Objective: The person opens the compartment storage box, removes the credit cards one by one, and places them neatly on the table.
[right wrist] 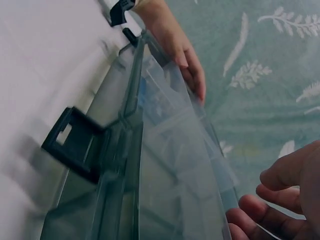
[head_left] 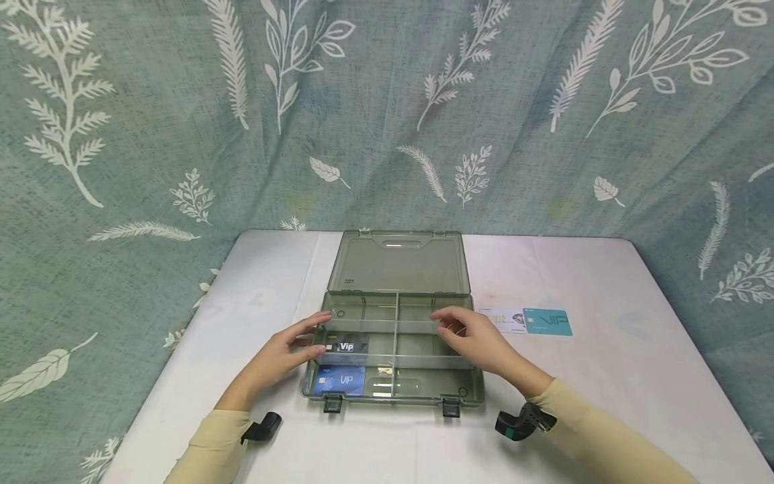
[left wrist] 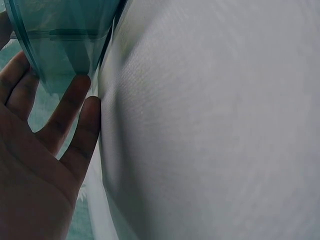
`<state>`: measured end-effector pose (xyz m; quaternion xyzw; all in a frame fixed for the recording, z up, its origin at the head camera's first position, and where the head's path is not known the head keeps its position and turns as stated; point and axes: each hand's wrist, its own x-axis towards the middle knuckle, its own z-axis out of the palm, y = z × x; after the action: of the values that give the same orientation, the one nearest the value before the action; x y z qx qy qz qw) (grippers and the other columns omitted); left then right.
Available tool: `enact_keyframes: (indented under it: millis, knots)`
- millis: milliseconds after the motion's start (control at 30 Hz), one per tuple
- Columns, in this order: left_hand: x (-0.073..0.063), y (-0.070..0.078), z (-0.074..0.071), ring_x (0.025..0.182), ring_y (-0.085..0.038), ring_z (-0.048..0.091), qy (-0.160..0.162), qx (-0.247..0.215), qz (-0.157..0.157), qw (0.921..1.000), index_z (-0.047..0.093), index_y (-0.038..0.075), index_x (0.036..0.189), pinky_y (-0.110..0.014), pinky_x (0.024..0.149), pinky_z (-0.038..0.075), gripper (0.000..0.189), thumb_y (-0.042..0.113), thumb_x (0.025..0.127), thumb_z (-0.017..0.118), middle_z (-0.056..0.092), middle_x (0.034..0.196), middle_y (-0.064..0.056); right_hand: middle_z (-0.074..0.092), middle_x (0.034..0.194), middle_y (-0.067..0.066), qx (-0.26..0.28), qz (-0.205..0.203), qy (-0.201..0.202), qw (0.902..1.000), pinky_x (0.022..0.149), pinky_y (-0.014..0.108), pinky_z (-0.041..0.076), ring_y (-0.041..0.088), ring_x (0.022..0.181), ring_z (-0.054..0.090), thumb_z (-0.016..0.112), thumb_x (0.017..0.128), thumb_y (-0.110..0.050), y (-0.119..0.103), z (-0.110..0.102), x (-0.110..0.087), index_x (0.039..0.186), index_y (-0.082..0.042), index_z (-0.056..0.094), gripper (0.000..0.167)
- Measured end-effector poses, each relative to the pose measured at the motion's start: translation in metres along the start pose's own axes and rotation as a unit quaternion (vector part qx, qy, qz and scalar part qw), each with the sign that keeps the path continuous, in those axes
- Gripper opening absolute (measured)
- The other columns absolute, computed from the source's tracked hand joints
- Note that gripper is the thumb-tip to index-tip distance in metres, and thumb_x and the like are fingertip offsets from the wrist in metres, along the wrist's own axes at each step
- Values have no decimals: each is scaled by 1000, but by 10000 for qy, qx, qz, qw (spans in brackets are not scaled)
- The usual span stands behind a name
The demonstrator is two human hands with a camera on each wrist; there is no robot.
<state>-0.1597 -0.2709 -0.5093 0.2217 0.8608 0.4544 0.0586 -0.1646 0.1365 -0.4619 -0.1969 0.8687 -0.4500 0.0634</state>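
Note:
A smoky-green clear plastic organizer box lies on the table with its lid swung back. Dividers split it into several compartments. At the left, a black Vip card lies in the middle compartment and a blue VIP card in the front one. My left hand rests its spread fingers at the box's left wall, and in the left wrist view its fingertips reach that wall. My right hand hovers over the right compartments, fingers loosely bent, nothing visible between thumb and index finger.
Right of the box, a white card and a teal VIP card lie side by side on the white tablecloth. Two dark latches stick out from the box's front edge. A leaf-patterned green curtain hangs behind the table.

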Motion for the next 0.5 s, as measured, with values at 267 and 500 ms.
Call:
enact_keyframes:
  millis: [267, 500]
  knots:
    - [0, -1, 1, 136, -36, 50, -21, -2, 12, 10000, 47, 12, 153, -56, 108, 47, 59, 22, 99, 70, 39, 161, 0, 69, 104, -2, 108, -344, -143, 9992, 80, 30, 58, 12, 91, 65, 65, 100, -14, -10, 14, 10, 126, -6, 68, 27]
    - [0, -2, 0, 135, -37, 51, -7, 19, -16, 10000, 47, 14, 153, -56, 108, 46, 59, 22, 99, 70, 39, 161, -1, 69, 103, -3, 173, -434, -293, 9985, 79, 28, 58, 11, 90, 66, 64, 101, -16, -19, 23, 18, 127, -9, 69, 27]
